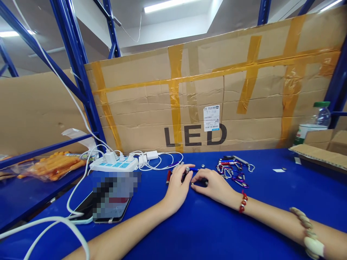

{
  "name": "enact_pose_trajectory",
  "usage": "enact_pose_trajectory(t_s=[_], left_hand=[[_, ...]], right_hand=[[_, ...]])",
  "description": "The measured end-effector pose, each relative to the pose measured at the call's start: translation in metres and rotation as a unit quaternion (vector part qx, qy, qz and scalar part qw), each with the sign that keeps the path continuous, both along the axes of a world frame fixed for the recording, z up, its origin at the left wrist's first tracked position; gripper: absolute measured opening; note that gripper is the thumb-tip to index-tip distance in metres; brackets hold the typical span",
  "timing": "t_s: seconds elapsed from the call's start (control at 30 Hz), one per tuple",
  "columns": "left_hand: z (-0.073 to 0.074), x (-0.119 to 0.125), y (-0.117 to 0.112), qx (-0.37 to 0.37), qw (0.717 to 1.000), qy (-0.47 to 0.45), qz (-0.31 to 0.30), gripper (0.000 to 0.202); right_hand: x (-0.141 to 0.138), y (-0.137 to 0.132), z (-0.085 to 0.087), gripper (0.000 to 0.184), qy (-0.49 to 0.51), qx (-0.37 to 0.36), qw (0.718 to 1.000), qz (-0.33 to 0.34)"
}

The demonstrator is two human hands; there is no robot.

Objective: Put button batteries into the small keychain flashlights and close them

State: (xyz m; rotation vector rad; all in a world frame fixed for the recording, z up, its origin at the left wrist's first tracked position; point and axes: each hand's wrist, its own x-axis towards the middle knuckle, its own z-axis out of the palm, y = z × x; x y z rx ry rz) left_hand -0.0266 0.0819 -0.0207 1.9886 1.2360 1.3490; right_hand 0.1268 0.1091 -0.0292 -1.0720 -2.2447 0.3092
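We see the left hand (177, 186) pinching a small dark torch (185, 174) low over the blue desk (206, 224). Its long axis points away from us, silver tip farthest. The right hand (214, 185) lies just beside, fingers curled; we cannot tell whether it grips anything.

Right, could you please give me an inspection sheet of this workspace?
Surface: blue table.
Job's things: small dark flashlight between both hands; red flashlight by the left hand; pile of keychain flashlights beyond the right hand.
Clutter: phone, water bottle, cardboard box, orange packets on the side shelf.
Grippers: left hand pinches the small dark flashlight; right hand rests fingertips down beside it, grip unclear.
Cables: white cables run from the power strip toward the phone and off the near edge.
Surroundings: taped cardboard wall marked LED, blue rack.
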Motion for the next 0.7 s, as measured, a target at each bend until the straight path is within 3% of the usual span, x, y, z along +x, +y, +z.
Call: enact_pose_trajectory(t_s=[0.2,0.47,0.7], left_hand=[[0.0015,0.0002,-0.0009,-0.031,0.999,-0.011,-0.020,0.024],[0.0041,0.0015,-0.0037,-0.046,0.999,-0.005,-0.026,0.027],[0.0016,0.0031,-0.0030,-0.062,0.997,0.034,-0.044,0.019]], right_hand=[[0.0001,0.0016,-0.0004,0.011,0.017,0.008,0.999,0.028],[0.0054,-0.0013,0.0076,0.021,0.154,0.096,0.983,-0.032],[0.0056,-0.0055,0.0080,0.016,0.188,0.110,0.975,0.046]])
